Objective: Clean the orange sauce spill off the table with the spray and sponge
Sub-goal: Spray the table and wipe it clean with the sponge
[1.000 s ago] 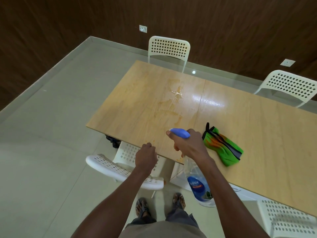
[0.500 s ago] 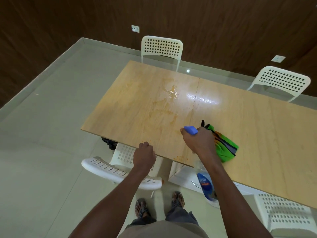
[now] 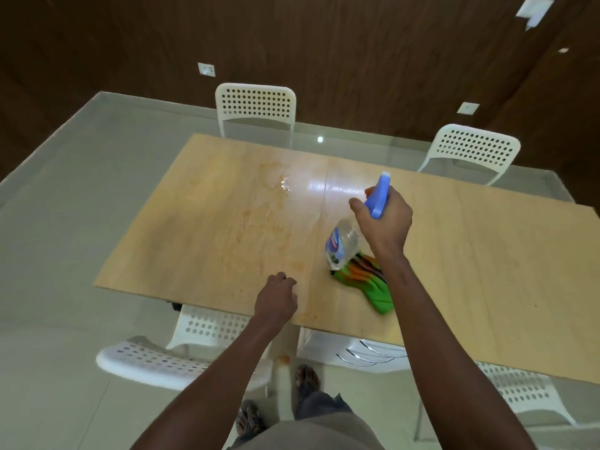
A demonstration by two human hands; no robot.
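Over on the left, the left hand (image 3: 276,298) sits at the near edge of the bench (image 3: 487,271), fingers curled in loosely, nothing in that grip. Just beyond it and running away across the wood is the orange sauce spill (image 3: 259,219): faint smeared streaks, with a wet glossy patch at the far end that looks like spray already laid down. So I'd call it early going: some wetting done, the wiping not yet started, the stain plainly there. There's also an orange blob on the floor (image 3: 48,254) below the bench edge, near the feet.

Moving right, the right hand (image 3: 384,222) has its grip clamped round the neck of the spray bottle (image 3: 341,245), blue trigger head poking up above the knuckles, the clear body hanging down and left of the grip over the bench. As for what's in it: the bottle looks mostly see-through, and I can't tell the liquid level from here.

Directly beneath that grip and nearer the person lies the sponge (image 3: 370,284), a green, orange and black thing, flat on the bench, untouched. White chairs (image 3: 256,102) stand around.
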